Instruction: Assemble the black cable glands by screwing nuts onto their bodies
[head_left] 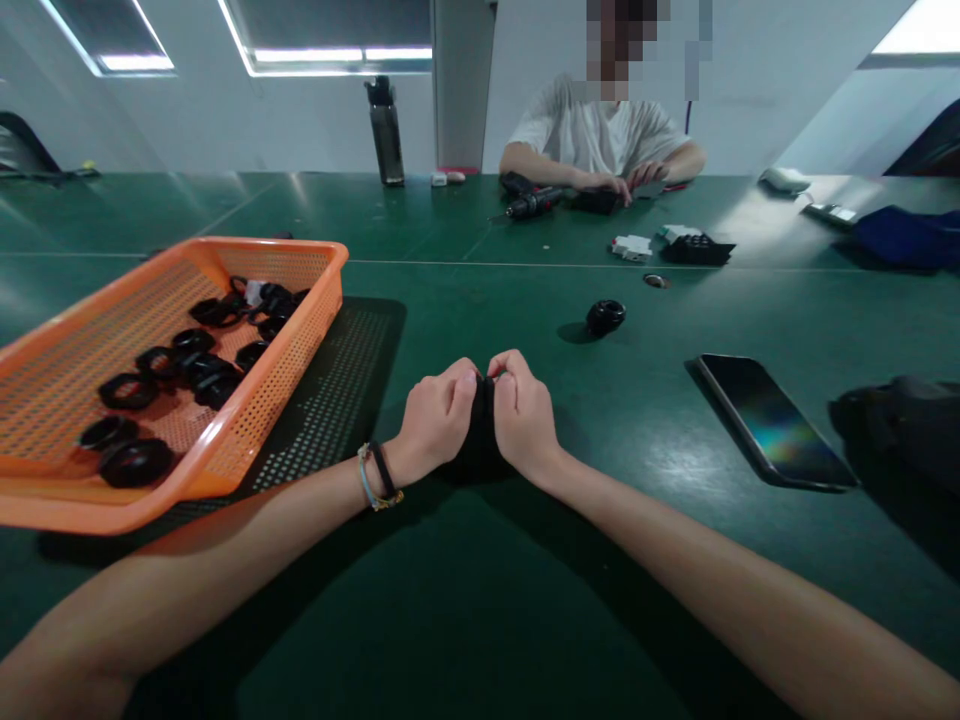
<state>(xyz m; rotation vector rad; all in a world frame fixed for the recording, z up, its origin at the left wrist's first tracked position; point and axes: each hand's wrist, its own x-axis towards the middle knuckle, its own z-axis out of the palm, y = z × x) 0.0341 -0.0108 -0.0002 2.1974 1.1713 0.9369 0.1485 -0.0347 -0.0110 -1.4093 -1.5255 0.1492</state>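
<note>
My left hand (435, 415) and my right hand (523, 410) meet knuckle to knuckle over the green table (480, 600). Both are closed on one small black part (484, 420), mostly hidden between the fingers. Bracelets circle my left wrist. An orange basket (296, 345) with several black rings (135, 462) stands to the left of my hands. One more black ring (605, 316) lies alone beyond my right hand.
A dark phone (772, 420) lies to the right, a black object (907, 425) beside it at the edge. Across the table a person in a white shirt (600, 130) handles black parts near a drill (532, 203). A dark bottle (386, 130) stands far back.
</note>
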